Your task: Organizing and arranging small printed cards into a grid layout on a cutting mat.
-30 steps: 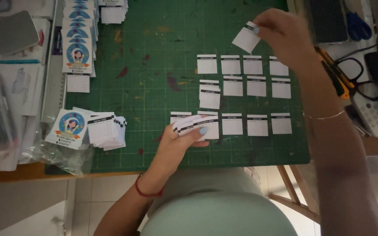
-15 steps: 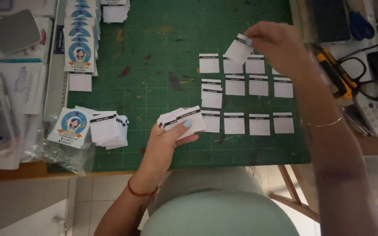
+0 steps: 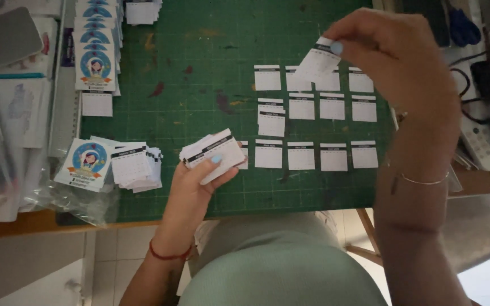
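Observation:
My left hand (image 3: 197, 184) grips a small stack of white cards with black header strips (image 3: 212, 154) just above the near part of the green cutting mat (image 3: 199, 62). My right hand (image 3: 395, 54) pinches a single white card (image 3: 317, 62) between thumb and fingers, hovering over the top row of cards. Below it, white cards lie in three rows on the mat, for example the top row's left card (image 3: 267, 78) and the bottom row's right card (image 3: 364, 154). One slot in the middle row holds two overlapping cards (image 3: 271, 117).
A loose pile of cards (image 3: 134, 165) and round-picture cards (image 3: 86, 161) lie at the mat's near left. More picture cards (image 3: 96, 54) are stacked at the far left beside plastic sleeves (image 3: 7, 124). Cables and a white remote (image 3: 477, 141) sit at the right. The table's front edge (image 3: 29, 224) is near.
My right hand has carried its single card leftward and lower, over the top row. My left hand has shifted its stack slightly left and tilted it.

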